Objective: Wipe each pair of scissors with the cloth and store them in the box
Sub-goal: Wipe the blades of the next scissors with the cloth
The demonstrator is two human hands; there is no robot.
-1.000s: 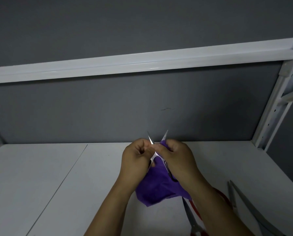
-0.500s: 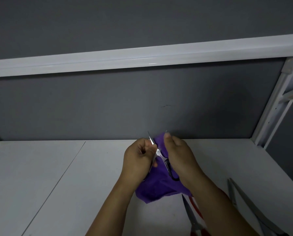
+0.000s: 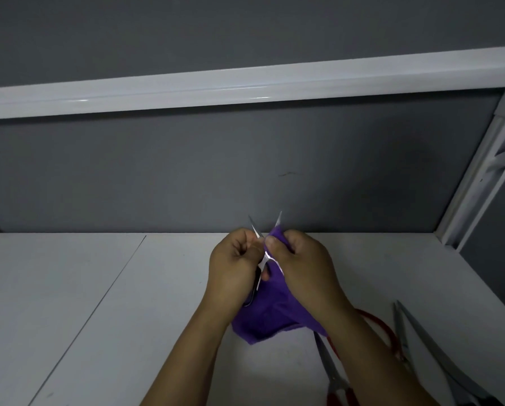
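Head view: small scissors point(image 3: 265, 256) were held splayed, tips pointed away toward the wall point(image 3: 245, 171), handles clutched in the left grip point(image 3: 233, 271); purple cloth point(image 3: 271, 312) was pinched round one blade by the right grip point(image 3: 304, 268).

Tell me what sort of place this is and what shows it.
Probably a workbench bay or shelving-unit station: a plain white worktop, a grey back panel behind it, and a white crossbeam overhead meeting a white upright at the right.
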